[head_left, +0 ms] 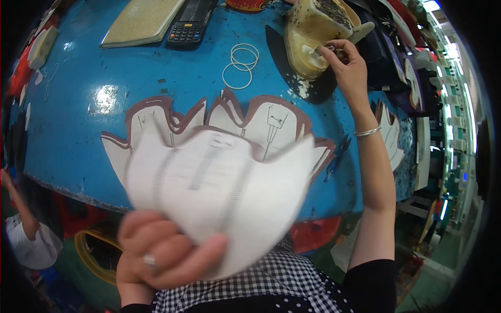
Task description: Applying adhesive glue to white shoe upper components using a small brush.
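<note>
My left hand (162,250), a ring on one finger, grips the lower edge of a white shoe-upper piece (271,208) with a dark edge and stitch-like marks. The piece is held up in front of me and blurred. My right hand (347,62) reaches to the far right, fingers pinched at the cut-open yellowish plastic container (300,36), which has white paste on it. What the fingers hold is small and partly hidden. Behind the raised piece, similar white pieces (284,117) with brown edges and drawn lines lie overlapping on the blue table (83,156).
White rings (237,86), a handheld keypad device (190,26) and a notebook (141,21) lie farther back. A dark tool (338,156) lies right of the pieces. More pieces (389,135) are beyond my right arm. Another person's arm (23,208) shows at left.
</note>
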### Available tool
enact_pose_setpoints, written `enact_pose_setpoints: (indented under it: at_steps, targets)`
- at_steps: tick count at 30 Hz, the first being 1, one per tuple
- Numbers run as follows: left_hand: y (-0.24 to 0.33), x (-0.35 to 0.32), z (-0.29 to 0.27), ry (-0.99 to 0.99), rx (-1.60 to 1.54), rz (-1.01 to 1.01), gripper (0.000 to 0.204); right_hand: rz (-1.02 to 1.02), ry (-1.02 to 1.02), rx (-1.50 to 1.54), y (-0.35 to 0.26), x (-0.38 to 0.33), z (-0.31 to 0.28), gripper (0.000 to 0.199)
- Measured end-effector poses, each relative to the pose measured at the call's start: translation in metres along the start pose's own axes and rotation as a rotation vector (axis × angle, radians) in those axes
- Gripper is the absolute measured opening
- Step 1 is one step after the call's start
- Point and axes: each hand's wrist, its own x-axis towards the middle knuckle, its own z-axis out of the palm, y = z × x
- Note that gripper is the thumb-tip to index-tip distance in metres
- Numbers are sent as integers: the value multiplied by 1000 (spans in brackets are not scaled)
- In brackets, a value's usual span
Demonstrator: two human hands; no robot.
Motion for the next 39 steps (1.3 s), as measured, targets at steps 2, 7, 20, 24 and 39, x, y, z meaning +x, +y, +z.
enact_pose_setpoints:
  at_steps: [2,7,20,24,39]
  targets:
    - [-11,-24,-15,-35,140,-159,38,-53,14,-132,4,-1,1,26]
    - [-37,-45,-3,-381,124,-330,38,-266,-28,-349,-2,-5,-12,25]
    - [8,-25,62,-544,-209,-46,48,-3,-472,124,-114,-132,-8,21]
    - [9,-21,59,-586,-180,-21,46,-266,-418,28,-109,-136,4,24]
    - [18,-9,57,-567,-52,31,34,-89,-310,202,-119,-146,-17,21]
